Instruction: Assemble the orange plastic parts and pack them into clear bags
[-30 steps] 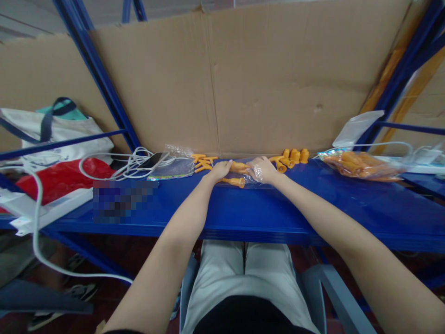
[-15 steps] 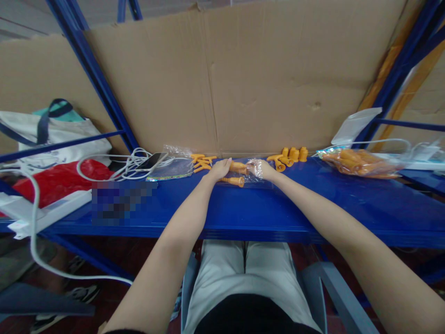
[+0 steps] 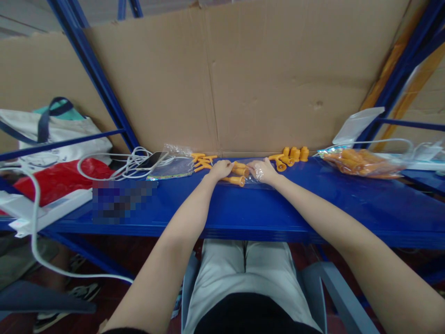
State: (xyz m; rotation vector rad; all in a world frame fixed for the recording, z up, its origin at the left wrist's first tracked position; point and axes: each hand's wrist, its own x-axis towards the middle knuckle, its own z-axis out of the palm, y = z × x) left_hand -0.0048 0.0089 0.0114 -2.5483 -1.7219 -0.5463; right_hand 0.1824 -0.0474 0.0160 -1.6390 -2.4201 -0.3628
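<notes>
My left hand (image 3: 221,170) is closed around orange funnel-ended plastic pieces (image 3: 241,170) at the back middle of the blue shelf. Their wider ends point right, toward my other hand. Just below them, another orange piece (image 3: 236,181) lies on the shelf. My right hand (image 3: 264,171) is closed on a clear plastic bag (image 3: 257,173), whose film glints over the fingers; part of the bag spreads flat under the hands. Several orange branched pieces (image 3: 202,162) lie beside my left hand. Beyond my right hand are more orange pieces (image 3: 281,163), some standing upright.
At the right lies a filled bag of orange parts (image 3: 361,162). To the left are a flat clear bag (image 3: 174,169), a phone (image 3: 153,160), white cables (image 3: 130,167), a red bag (image 3: 66,178) and a power strip (image 3: 59,208). A cardboard sheet (image 3: 260,83) closes the back.
My right hand has shifted slightly right and turned, and the bag film has moved with it. The held orange pieces have tilted a little, and their ends show more clearly.
</notes>
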